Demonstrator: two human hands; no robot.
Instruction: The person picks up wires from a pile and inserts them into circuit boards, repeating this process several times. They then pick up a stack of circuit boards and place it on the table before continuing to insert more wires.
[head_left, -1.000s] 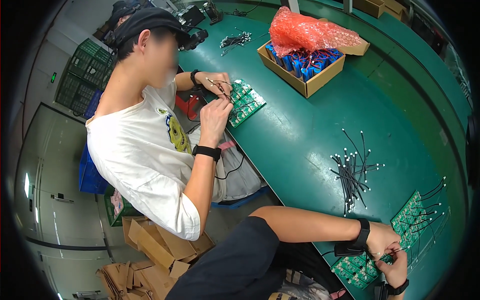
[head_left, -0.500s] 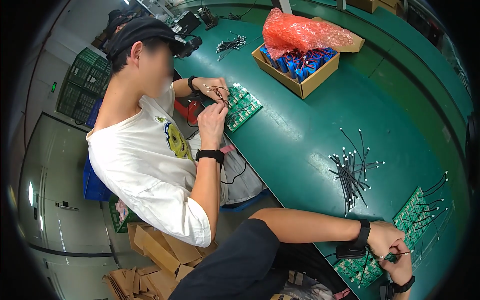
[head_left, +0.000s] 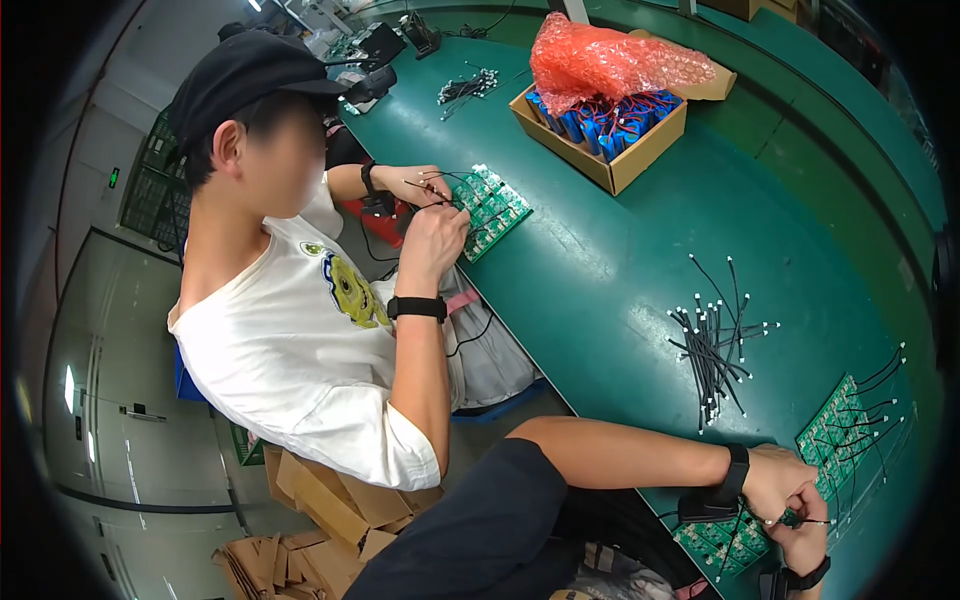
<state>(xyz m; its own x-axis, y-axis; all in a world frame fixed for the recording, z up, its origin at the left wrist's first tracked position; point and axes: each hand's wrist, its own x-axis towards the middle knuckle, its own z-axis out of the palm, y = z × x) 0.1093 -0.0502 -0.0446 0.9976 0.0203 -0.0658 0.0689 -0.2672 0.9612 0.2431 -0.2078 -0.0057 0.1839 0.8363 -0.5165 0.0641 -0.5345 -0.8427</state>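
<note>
At the lower right, my left hand [head_left: 780,482] and my right hand [head_left: 804,545] meet with fingers closed, thumbs and fingertips pinched together. A thin black cable [head_left: 818,521] with a white tip pokes out past my right fingers. Between the hands a bit of green circuit board [head_left: 790,518] shows; whether it is loose or part of a panel I cannot tell. Under and beside my left wrist lies a green circuit board panel [head_left: 722,545]. Just beyond my hands is another board panel [head_left: 835,432], with several black cables standing out from it.
A pile of black cables with white plugs [head_left: 712,360] lies on the green table [head_left: 600,290]. To the left, a co-worker [head_left: 300,350] handles cables at another board panel [head_left: 495,212]. Farther back stand a cardboard box of blue battery packs [head_left: 590,160] and red bubble wrap [head_left: 610,65].
My hands stay pinched together at nearly the same place; the cable's white tip has shifted slightly right and down. The co-worker's head has moved a little. The whole view has shifted slightly.
</note>
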